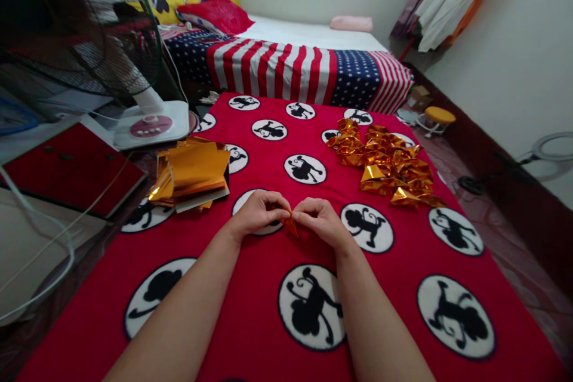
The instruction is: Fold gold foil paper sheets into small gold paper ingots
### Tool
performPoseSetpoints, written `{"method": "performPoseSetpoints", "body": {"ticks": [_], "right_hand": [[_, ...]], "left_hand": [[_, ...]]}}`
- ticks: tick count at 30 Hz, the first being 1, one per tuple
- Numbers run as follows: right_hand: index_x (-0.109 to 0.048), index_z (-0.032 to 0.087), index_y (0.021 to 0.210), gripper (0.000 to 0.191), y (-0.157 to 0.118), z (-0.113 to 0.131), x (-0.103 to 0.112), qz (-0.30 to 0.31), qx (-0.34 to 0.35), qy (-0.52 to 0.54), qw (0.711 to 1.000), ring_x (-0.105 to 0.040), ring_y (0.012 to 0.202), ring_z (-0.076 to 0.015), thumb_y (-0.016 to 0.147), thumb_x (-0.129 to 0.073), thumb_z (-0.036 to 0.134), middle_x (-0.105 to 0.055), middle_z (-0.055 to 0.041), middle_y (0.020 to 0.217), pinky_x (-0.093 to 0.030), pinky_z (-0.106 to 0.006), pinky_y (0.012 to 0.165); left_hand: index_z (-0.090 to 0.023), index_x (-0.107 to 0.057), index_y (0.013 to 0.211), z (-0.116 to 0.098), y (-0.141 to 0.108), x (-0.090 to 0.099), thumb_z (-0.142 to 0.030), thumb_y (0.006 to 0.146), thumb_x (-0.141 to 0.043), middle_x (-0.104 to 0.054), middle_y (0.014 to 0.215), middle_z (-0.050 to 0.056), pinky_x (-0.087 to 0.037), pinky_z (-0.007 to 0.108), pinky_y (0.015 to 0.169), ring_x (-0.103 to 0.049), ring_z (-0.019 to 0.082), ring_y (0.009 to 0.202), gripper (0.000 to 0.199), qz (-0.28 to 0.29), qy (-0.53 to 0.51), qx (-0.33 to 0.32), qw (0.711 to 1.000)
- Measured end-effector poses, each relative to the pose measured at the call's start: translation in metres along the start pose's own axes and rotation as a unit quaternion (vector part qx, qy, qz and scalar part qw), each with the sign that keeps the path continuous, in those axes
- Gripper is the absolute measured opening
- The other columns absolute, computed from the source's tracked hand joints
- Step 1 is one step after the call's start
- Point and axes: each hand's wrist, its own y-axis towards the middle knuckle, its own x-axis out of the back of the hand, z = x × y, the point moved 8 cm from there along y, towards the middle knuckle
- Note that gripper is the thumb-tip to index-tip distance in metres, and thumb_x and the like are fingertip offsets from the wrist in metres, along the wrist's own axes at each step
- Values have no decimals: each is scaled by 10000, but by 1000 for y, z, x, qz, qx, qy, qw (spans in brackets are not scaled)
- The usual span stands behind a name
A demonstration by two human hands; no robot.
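Over the middle of a red cloth (250,328) printed with black monkeys in white circles, both hands meet at a small piece of gold foil paper (290,226). My left hand (263,212) pinches its left side between thumb and fingers. From the other side, my right hand (317,221) pinches it too. The paper looks folded and is mostly hidden by the fingertips. To the left lies a stack of flat gold foil sheets (197,167), some showing pale backs. On the right is a pile of folded gold foil pieces (389,161).
A fan (150,122) with a white base stands at the left, near a dark red panel (71,161) and loose white cables. Beyond the cloth is a bed with a stars-and-stripes cover (273,68). A yellow-topped stool (440,115) stands by the right wall.
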Motion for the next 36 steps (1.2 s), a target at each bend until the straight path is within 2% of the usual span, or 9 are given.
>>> {"method": "performPoseSetpoints", "body": {"ticks": [11,14,17,20,23,26,32,36], "right_hand": [[-685,156,644,244,1,-3,-2,-17,-9,-45,999,-508,585,-119,817,-628,318,-603,-11,613,-365,-239,567],[-629,172,608,314,3,-8,-1,-44,-2,-73,996,-479,583,-115,856,-587,360,-556,7,586,-348,-237,570],[-545,184,540,438,4,-12,1,-88,-7,-94,992,-426,556,-112,907,-511,419,-490,17,546,-320,-242,551],[-600,187,588,389,4,-10,-3,-100,-10,-136,986,-452,570,-118,886,-568,435,-538,13,566,-317,-246,567],[-638,192,616,316,4,-6,-5,-120,-4,-186,975,-482,590,-124,856,-635,398,-580,6,577,-317,-253,590],[-641,192,600,347,4,-6,-5,-136,4,-181,974,-510,605,-130,896,-587,365,-605,-2,584,-329,-260,618],[-655,195,596,322,4,-12,-4,-149,2,-94,984,-529,588,-140,875,-603,348,-612,-2,574,-355,-270,611],[-644,199,599,330,3,-7,-6,-151,3,-122,981,-506,583,-140,885,-589,354,-598,-4,576,-350,-267,602]], "left_hand": [[-129,-685,752,0,-1,-2,-237,754,-670,-665,704,17,-441,192,600,-580,108,639,109,1,25,4,1000],[-132,-665,759,2,-1,1,-264,776,-647,-649,689,14,-433,194,579,-569,109,623,134,-32,42,5,999],[-136,-650,768,5,0,9,-290,786,-641,-640,679,13,-434,197,568,-575,116,617,155,-96,61,4,994],[-141,-649,782,7,-1,18,-308,794,-640,-648,683,15,-436,199,563,-577,115,608,168,-168,78,3,983],[-144,-656,777,6,-4,23,-311,793,-645,-655,679,15,-434,201,560,-570,112,596,169,-215,98,-4,972],[-147,-665,770,1,-6,24,-308,792,-650,-680,707,20,-456,206,597,-599,119,632,163,-233,102,-13,967],[-154,-681,760,-2,-9,23,-267,785,-655,-695,702,14,-464,205,601,-613,119,631,119,-254,94,-15,962],[-152,-681,753,4,-8,24,-257,772,-668,-691,700,14,-472,205,599,-614,119,629,107,-254,56,-12,965]]}}
